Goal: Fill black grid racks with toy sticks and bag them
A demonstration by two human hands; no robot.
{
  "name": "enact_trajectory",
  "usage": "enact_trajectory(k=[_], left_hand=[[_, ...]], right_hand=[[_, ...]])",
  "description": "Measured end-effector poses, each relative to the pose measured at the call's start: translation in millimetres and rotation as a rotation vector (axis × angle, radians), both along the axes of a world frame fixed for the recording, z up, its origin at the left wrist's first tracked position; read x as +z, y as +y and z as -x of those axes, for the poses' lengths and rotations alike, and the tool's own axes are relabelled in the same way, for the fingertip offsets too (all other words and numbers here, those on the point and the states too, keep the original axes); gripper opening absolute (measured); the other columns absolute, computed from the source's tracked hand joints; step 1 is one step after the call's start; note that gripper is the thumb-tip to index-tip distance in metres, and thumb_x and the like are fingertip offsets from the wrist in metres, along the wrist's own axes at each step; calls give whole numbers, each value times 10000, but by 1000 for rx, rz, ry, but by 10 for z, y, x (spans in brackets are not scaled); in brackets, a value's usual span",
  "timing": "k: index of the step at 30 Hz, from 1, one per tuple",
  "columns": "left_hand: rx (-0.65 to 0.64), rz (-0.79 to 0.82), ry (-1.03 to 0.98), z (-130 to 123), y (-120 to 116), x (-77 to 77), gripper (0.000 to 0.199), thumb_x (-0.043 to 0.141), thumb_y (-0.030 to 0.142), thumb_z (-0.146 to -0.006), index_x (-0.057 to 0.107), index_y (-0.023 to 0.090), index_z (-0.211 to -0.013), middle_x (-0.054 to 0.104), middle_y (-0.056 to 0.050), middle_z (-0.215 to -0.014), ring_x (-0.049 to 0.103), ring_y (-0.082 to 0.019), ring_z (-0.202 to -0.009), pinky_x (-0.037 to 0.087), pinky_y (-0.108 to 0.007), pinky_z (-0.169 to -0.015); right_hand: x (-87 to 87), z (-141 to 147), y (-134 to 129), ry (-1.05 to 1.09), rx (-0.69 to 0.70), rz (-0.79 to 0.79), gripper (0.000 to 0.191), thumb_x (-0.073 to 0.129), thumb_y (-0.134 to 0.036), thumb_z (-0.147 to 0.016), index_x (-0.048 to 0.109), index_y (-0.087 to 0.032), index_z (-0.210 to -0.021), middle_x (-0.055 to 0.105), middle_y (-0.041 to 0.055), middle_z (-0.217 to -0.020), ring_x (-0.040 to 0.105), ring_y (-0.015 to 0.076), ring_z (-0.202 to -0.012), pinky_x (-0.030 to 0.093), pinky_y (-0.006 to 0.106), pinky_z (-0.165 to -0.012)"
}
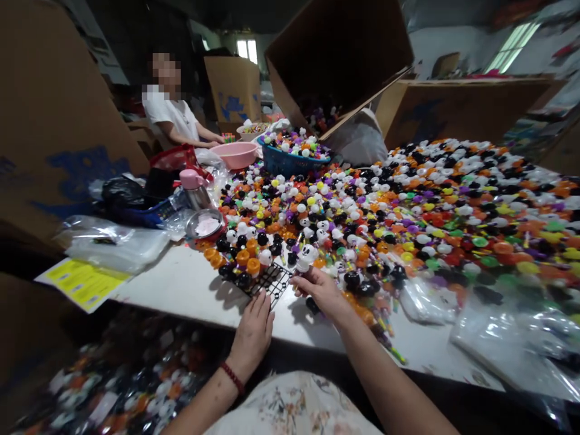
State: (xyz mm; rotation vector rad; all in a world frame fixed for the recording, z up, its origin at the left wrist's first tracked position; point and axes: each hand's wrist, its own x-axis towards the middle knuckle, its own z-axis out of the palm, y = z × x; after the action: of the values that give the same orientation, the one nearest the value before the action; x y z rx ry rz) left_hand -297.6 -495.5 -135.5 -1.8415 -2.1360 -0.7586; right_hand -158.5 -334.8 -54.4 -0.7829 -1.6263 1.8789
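My right hand (321,293) is closed in a pinch under a small white toy with a black skull-like face (307,254), which points up above the fingers. My left hand (254,326) lies with outstretched fingers on the near edge of a black grid rack (277,283). Upright orange pumpkin-shaped pieces (252,266), black pieces and a few white ones fill the rack's far left part. Bare grid squares show between my two hands. Whatever is below the toy's head is mostly hidden by my right fingers.
A large heap of mixed coloured toys (435,211) covers the table's back and right. Behind stand a blue basin (290,164), a pink basin (236,154) and a tipped carton (335,54). Plastic bags (118,241) lie left, others right. A person (172,118) works across the table.
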Motion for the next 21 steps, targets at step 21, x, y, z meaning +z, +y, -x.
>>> enact_trajectory(k=[21], left_hand=[[155, -93, -278, 235, -114, 88, 219, 563, 219, -918, 640, 187, -1120, 637, -92, -1106, 560, -246, -1062, 514, -428, -932]], right_hand=[[-492, 529, -450, -84, 66, -346, 223, 589, -364, -847, 658, -162, -912, 678, 44, -875, 587, 192, -802, 464, 297, -732]])
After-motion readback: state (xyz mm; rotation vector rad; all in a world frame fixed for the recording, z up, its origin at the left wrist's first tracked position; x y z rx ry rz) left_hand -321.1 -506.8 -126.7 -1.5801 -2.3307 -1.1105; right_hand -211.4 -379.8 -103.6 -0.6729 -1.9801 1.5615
